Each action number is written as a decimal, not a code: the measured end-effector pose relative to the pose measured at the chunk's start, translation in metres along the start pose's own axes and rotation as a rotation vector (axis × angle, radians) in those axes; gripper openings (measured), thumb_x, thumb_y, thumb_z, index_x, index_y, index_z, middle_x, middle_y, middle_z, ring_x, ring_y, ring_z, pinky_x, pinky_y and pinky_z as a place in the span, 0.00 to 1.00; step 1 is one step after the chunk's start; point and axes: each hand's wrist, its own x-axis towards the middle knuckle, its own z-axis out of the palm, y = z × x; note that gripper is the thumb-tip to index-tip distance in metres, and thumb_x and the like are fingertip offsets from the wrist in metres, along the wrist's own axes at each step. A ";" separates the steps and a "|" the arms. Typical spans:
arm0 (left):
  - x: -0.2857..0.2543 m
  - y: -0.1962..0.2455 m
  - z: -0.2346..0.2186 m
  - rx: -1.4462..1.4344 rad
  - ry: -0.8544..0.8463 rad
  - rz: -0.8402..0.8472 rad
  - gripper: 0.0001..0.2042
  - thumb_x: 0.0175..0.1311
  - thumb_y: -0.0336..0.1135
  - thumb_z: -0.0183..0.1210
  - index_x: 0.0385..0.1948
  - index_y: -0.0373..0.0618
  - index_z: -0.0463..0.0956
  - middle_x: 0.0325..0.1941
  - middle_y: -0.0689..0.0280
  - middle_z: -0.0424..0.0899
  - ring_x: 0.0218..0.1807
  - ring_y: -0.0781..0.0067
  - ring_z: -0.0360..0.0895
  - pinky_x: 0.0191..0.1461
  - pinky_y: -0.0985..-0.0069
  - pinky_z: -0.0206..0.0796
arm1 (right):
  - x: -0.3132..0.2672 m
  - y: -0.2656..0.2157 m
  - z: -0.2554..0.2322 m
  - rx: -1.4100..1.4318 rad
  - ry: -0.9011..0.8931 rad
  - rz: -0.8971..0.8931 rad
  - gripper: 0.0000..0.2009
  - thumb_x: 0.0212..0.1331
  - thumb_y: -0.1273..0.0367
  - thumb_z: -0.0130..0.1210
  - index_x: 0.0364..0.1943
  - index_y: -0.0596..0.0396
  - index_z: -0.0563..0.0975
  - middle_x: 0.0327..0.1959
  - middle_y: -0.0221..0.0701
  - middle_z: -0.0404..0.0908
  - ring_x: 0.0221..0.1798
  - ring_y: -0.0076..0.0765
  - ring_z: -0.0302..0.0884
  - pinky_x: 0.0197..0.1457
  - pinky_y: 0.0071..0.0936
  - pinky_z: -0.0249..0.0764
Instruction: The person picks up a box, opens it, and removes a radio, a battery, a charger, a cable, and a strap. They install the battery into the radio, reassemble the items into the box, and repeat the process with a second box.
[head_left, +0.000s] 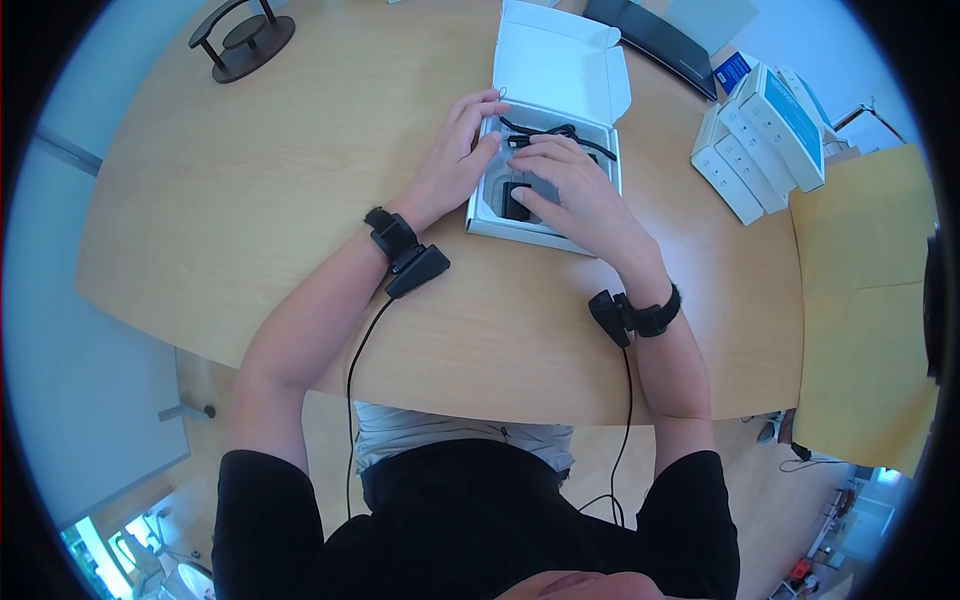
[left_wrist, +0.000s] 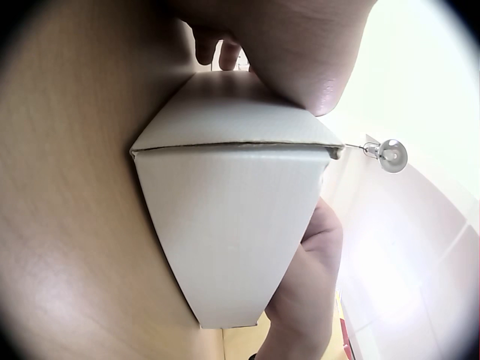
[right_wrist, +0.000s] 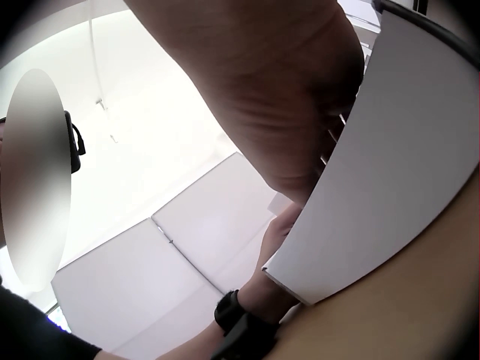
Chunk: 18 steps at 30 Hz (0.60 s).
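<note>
An open white box (head_left: 545,237) lies on the table, its lid tilted back. Inside are a coiled black cable (head_left: 565,131) and a small black block (head_left: 514,203) in a pale insert. The left hand (head_left: 450,165) rests along the box's left edge, fingers extended toward the lid's hinge, thumb over the rim. Over the box's interior, the right hand (head_left: 580,200) has its thumb at the black block and its fingers spread, loosely bent, below the cable; palm and fingertips' undersides are hidden. In the left wrist view, the white box wall (left_wrist: 225,225) fills the middle.
Several stacked white boxes (head_left: 750,150) stand at the right, beside a yellow surface (head_left: 860,300). Behind the open lid lies a black flat device (head_left: 655,42). A dark stand (head_left: 245,45) is at the back left. Cables hang from both wrist cameras over the table's front edge.
</note>
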 end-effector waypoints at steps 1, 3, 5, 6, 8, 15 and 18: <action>0.000 -0.001 0.000 0.006 0.006 0.010 0.18 0.79 0.34 0.51 0.66 0.42 0.72 0.78 0.57 0.65 0.72 0.61 0.69 0.68 0.69 0.67 | 0.001 -0.001 -0.003 0.030 0.007 0.017 0.13 0.66 0.65 0.66 0.49 0.58 0.86 0.51 0.41 0.87 0.60 0.45 0.82 0.69 0.41 0.76; 0.000 0.000 -0.001 -0.028 -0.027 -0.038 0.20 0.80 0.35 0.51 0.70 0.44 0.70 0.80 0.58 0.64 0.78 0.61 0.64 0.77 0.66 0.60 | 0.009 -0.007 -0.022 0.135 0.054 0.206 0.13 0.67 0.65 0.66 0.49 0.60 0.86 0.48 0.41 0.88 0.58 0.44 0.83 0.63 0.37 0.79; -0.001 0.001 -0.002 -0.086 -0.026 -0.081 0.22 0.82 0.36 0.51 0.73 0.44 0.67 0.80 0.57 0.63 0.81 0.60 0.61 0.82 0.63 0.57 | 0.008 0.002 -0.031 0.243 0.160 0.344 0.13 0.68 0.65 0.66 0.47 0.61 0.86 0.46 0.40 0.88 0.56 0.43 0.84 0.57 0.34 0.80; -0.001 0.001 0.000 -0.126 -0.010 -0.099 0.23 0.82 0.36 0.51 0.74 0.43 0.65 0.80 0.56 0.63 0.82 0.59 0.61 0.82 0.62 0.56 | 0.007 0.018 -0.033 0.298 0.244 0.386 0.13 0.68 0.65 0.66 0.46 0.61 0.86 0.44 0.40 0.89 0.55 0.42 0.84 0.55 0.32 0.80; -0.001 -0.003 0.002 -0.145 0.050 -0.098 0.25 0.82 0.37 0.51 0.75 0.39 0.62 0.80 0.53 0.63 0.82 0.57 0.61 0.81 0.61 0.58 | 0.002 0.037 -0.044 0.331 0.283 0.473 0.13 0.69 0.64 0.66 0.45 0.61 0.86 0.42 0.39 0.89 0.52 0.42 0.84 0.51 0.32 0.80; 0.000 -0.010 0.003 -0.106 0.064 -0.097 0.31 0.79 0.38 0.51 0.78 0.32 0.55 0.79 0.44 0.63 0.82 0.50 0.60 0.83 0.60 0.54 | 0.000 0.032 -0.041 -0.119 0.010 0.370 0.20 0.73 0.55 0.61 0.42 0.61 0.87 0.41 0.39 0.88 0.51 0.48 0.82 0.53 0.40 0.78; 0.000 -0.016 0.002 -0.078 0.025 -0.106 0.31 0.81 0.37 0.51 0.81 0.37 0.53 0.81 0.48 0.64 0.81 0.55 0.63 0.81 0.62 0.57 | -0.001 0.026 -0.027 -0.115 -0.034 0.348 0.22 0.76 0.53 0.56 0.42 0.62 0.86 0.43 0.41 0.87 0.53 0.50 0.81 0.56 0.41 0.77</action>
